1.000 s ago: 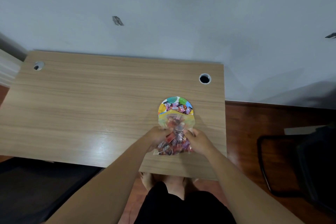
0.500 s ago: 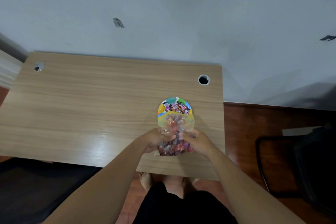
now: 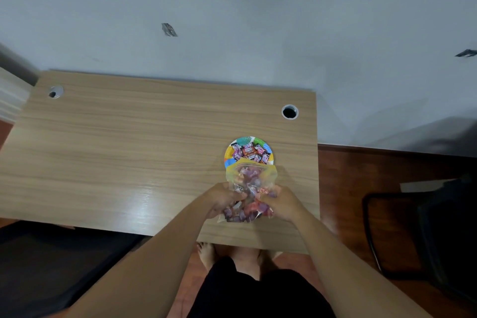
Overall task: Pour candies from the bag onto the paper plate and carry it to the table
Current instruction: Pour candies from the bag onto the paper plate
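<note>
A clear plastic bag (image 3: pixel 248 183) with a yellow zip top, full of wrapped candies, is held above the wooden desk (image 3: pixel 129 152). Its open mouth points away from me, over the near edge of a small colourful paper plate (image 3: pixel 228 153). Several wrapped candies (image 3: pixel 251 152) lie on the plate. My left hand (image 3: pixel 219 199) grips the bag's left side and my right hand (image 3: pixel 284 202) grips its right side, both near the bag's bottom.
The desk has a cable hole (image 3: pixel 289 112) at the back right and another (image 3: pixel 55 91) at the back left. A grey wall stands behind it. A dark chair (image 3: pixel 426 235) stands on the wooden floor to the right. My bare feet show below the desk's front edge.
Both hands have shifted slightly on the bag, squeezing it nearer its bottom. The plate has not moved.
</note>
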